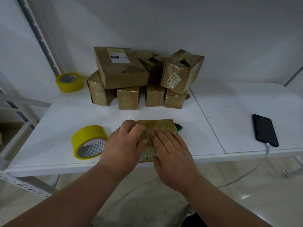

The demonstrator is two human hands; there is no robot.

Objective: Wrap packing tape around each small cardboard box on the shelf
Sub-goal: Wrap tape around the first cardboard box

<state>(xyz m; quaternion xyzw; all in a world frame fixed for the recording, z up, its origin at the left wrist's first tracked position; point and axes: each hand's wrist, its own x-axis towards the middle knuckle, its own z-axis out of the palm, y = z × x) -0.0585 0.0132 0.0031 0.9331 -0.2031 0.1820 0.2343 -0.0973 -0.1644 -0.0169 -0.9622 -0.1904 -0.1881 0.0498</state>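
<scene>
My two flat, open hands, left hand point(124, 141) and right hand point(170, 148), press the box point(161, 126), its long side running left-right, tape roll point(88, 141) nearer the left.

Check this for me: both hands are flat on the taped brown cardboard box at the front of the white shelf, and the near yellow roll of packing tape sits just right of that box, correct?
Not quite. The head view shows the near yellow roll of packing tape lying left of the taped brown cardboard box, not right. The rest holds: the left hand and right hand both press on that box at the front of the white shelf.
</scene>
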